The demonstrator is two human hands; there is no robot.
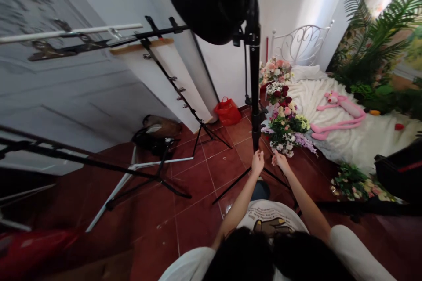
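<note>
A black light stand [255, 79] rises upright in front of me, carrying a large black lamp head [217, 0] at its top. My left hand [257, 161] is closed at the lower end of the pole, where the fingers appear wrapped about it. Just to the right, apart from the pole, my right hand [279, 160] has its fingers curled in; anything inside them is hidden or too small to name. The stand's thin black legs [232, 184] spread on the red tiles below my hands.
Bunches of artificial flowers [283, 114] border a bed with a white furry cover [305, 94] and a pink plush toy [349, 107]. A red plastic bag [227, 111] sits by the wall. Leftward are a backdrop stand [165, 72], a brown bag [165, 126] and a white-legged frame [115, 189].
</note>
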